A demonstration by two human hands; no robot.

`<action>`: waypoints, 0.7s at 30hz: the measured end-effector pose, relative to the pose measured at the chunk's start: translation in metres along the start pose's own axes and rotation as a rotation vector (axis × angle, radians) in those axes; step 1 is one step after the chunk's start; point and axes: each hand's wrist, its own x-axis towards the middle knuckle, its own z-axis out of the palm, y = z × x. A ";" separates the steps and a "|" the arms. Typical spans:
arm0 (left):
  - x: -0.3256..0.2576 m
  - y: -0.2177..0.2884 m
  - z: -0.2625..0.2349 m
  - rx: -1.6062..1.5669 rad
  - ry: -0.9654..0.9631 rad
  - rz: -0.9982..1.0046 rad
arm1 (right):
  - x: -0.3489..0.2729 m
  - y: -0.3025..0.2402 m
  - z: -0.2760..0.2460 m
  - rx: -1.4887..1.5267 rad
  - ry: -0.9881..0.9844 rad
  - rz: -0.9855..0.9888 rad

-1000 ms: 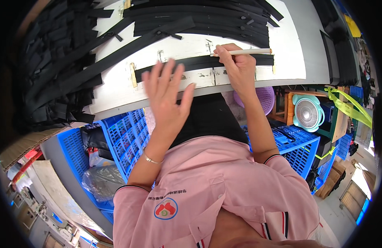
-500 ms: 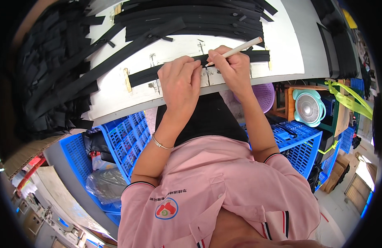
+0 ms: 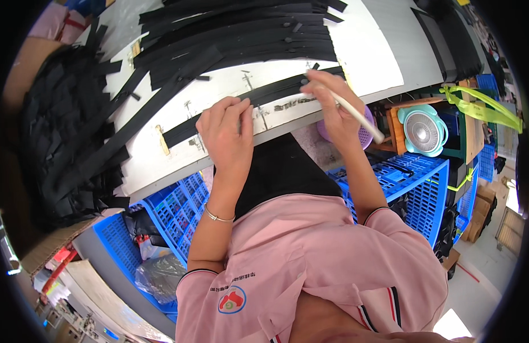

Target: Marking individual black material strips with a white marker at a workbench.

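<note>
A long black zipper (image 3: 270, 91) lies along the near edge of a white board (image 3: 373, 57) marked with dark lines. My left hand (image 3: 225, 131) rests on its left part, fingers bent and close together, fingertips pressing it down. Over the right part is my right hand (image 3: 337, 111), closed around a white pencil (image 3: 359, 114). The pencil's blunt end slants toward me; its tip is hidden by the fingers. Near my right fingertips is a small zipper pull (image 3: 315, 67). Beyond lie several more black zippers (image 3: 236, 40) side by side.
At the left is a big heap of black zippers (image 3: 70, 126), some trailing onto the board. Blue crates (image 3: 181, 200) stand below the table edge. To the right are a purple basket (image 3: 364, 137), a turquoise fan (image 3: 423, 130) and a yellow-green strap (image 3: 482, 111).
My right hand has moved right along the zipper, and the pencil has swung from pointing away to slanting back toward me. My left hand stays on the zipper. The whole view has shifted.
</note>
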 end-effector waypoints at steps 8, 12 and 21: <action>0.002 0.003 0.003 0.049 -0.052 0.000 | -0.015 0.035 -0.036 -0.671 0.030 -0.228; 0.023 0.030 0.019 -0.077 -0.150 0.074 | -0.017 0.050 -0.035 -0.616 0.075 -0.254; 0.044 0.058 0.065 -0.062 -0.434 0.316 | -0.018 0.046 -0.036 -0.559 0.093 -0.211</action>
